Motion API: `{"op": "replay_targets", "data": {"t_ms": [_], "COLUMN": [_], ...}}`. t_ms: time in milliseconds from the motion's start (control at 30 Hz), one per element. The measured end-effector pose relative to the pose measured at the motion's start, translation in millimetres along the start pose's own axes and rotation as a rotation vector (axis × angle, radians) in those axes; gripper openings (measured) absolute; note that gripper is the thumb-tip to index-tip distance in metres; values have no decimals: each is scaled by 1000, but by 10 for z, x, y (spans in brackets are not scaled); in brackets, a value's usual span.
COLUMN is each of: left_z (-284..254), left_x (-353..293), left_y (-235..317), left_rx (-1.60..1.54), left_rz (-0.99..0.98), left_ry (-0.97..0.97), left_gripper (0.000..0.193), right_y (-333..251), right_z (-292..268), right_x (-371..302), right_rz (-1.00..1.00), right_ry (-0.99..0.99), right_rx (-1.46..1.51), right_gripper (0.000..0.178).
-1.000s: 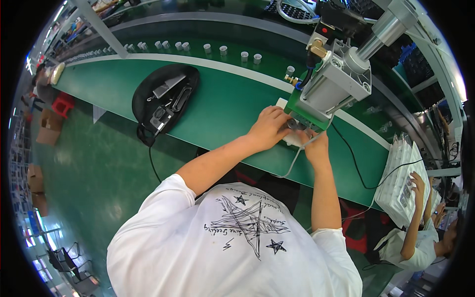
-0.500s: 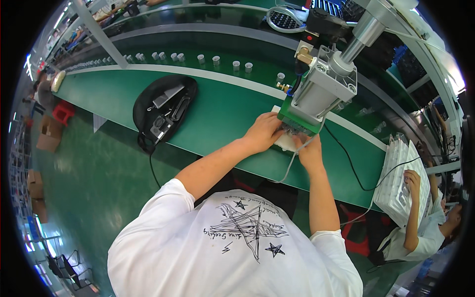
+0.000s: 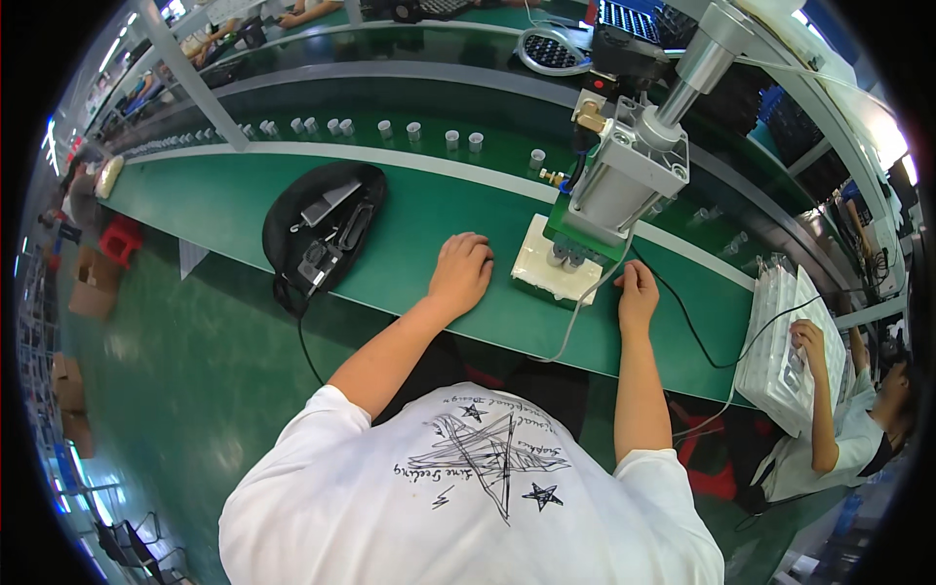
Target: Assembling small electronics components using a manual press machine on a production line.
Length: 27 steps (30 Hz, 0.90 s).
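My left hand (image 3: 462, 274) lies on the green bench to the left of the press, its fingers loosely bent and nothing in them. On the other side, my right hand (image 3: 637, 293) rests near a thin cable, its fingers slightly curled and apart, with nothing visible in it. Between them stands a cream block (image 3: 558, 278), touched by neither hand. Small grey cylindrical parts (image 3: 573, 259) sit upright on the block, under the press's lower end. The pneumatic press (image 3: 629, 180) has a silver cylinder body and a green lower plate.
A black open case (image 3: 325, 229) holding electronic devices lies on the bench to the left. Several small grey cups (image 3: 413, 131) stand in a row along the conveyor (image 3: 429, 102). At the right, another person's hand (image 3: 808, 339) touches a stack of white trays (image 3: 780, 361).
Both hands have come away from the block under the press: the left one moved left, the right one slightly right. The block and the grey parts on it are now uncovered.
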<state>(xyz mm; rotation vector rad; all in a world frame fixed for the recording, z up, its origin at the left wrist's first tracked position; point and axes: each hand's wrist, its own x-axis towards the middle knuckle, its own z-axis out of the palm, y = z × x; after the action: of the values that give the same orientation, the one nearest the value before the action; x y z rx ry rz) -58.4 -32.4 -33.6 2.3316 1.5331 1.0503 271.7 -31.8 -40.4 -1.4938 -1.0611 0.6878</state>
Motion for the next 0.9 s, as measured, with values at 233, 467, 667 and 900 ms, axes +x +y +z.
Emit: {"op": "replay_targets", "data": {"t_ms": [233, 467, 667, 900], "left_z": [23, -13, 1, -8], "left_x": [-25, -26, -32, 22], "left_y": [-20, 34, 9, 37], "left_rx": [22, 25, -1, -178], "left_rz": [17, 0, -9, -124], "left_ry": [13, -24, -48, -71], "left_gripper": [12, 10, 12, 32], "right_y": [53, 8, -3, -282], "right_z": [-17, 11, 4, 24], "right_x": [-1, -104, -118, -262], "right_rz": [9, 29, 7, -200], "right_ry": [1, 0, -14, -20], "right_rx": [33, -32, -37, -202], "right_gripper": [19, 18, 18, 26]}}
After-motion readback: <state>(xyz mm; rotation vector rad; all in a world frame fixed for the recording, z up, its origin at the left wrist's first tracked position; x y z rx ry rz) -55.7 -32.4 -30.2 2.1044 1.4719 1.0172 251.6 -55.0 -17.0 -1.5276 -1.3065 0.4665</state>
